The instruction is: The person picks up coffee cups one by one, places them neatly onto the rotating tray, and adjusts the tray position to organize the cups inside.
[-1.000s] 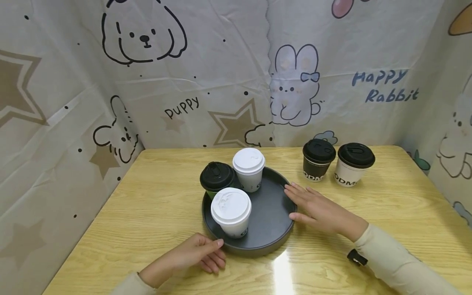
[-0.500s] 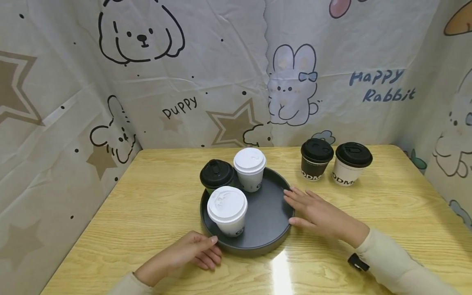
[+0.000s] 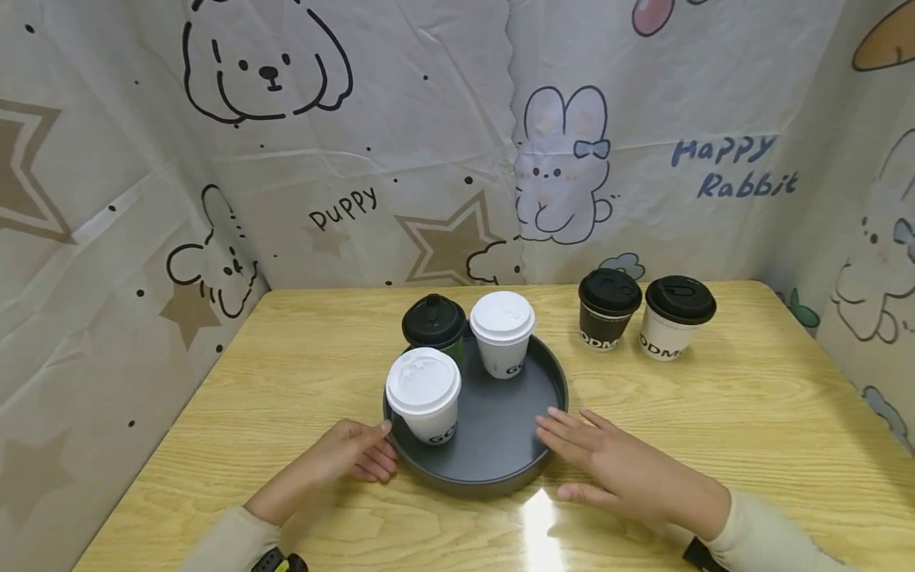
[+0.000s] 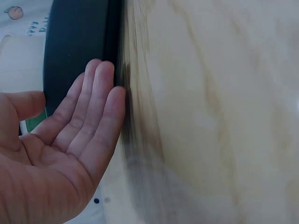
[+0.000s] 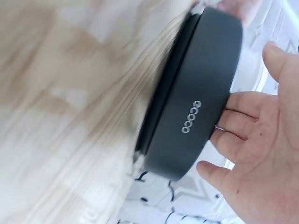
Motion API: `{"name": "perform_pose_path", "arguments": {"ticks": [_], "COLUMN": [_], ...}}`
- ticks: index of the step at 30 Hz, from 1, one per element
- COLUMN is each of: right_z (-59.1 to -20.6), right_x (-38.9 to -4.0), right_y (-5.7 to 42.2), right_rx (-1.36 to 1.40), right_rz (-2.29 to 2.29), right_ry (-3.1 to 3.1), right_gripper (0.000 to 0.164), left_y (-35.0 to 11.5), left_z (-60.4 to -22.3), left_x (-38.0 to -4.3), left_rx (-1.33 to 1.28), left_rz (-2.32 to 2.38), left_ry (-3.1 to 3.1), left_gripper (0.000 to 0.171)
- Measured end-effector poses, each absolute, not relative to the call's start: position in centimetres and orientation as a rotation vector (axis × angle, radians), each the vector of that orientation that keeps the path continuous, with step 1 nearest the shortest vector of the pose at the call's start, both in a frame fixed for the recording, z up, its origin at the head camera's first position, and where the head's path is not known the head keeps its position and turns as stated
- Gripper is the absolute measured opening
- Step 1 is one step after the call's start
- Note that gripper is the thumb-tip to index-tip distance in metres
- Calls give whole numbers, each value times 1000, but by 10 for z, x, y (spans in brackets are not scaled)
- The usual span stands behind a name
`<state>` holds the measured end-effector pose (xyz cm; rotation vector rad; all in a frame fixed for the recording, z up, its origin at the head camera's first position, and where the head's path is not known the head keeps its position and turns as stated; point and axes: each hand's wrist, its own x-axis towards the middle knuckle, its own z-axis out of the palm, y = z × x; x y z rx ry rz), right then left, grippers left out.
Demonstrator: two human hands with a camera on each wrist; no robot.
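We had the dark round tray [image 3: 500,421] before us on the wooden table [image 3: 286,349]. Our left hand [image 3: 350,451] grasped nothing: its fingers lay straight along the tray's outer wall, the thumb up at the rim. Our right hand [image 3: 618,469] was likewise unclenched, its straight fingertips at the front-right rim and its thumb spread away; how firmly they touched, we could not tell. In the tray we saw 2 white-lidded cups, a near cup [image 3: 425,405] at left and a far cup [image 3: 503,342] at back. Behind the near cup was 1 green cup [image 3: 433,322] with a black lid, its base hidden. Beyond the tray, at back right, a dark cup [image 3: 606,314] and a black-lidded white cup [image 3: 672,324] stood side by side.
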<state>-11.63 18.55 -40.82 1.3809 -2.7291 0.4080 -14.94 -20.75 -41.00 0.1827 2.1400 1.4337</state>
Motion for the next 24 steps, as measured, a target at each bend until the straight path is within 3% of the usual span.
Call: {"name": "perform_pose_path", "arguments": {"ticks": [13,24], "right_z": [-406,-402], "right_x": [-105,-139], "right_y": [174,188], "right_rx": [1435,1265], "right_rz": [363,417], "right_ry": [-2716,-2827], "right_gripper": [64,66], "left_y": [-211,-198], "left_z": [-412,-411], "left_x": [-156,-139], "left_rx": [193,249], "left_rz": [1405,1414], "left_ry": [2271,2163], "left_gripper": [55,54]}}
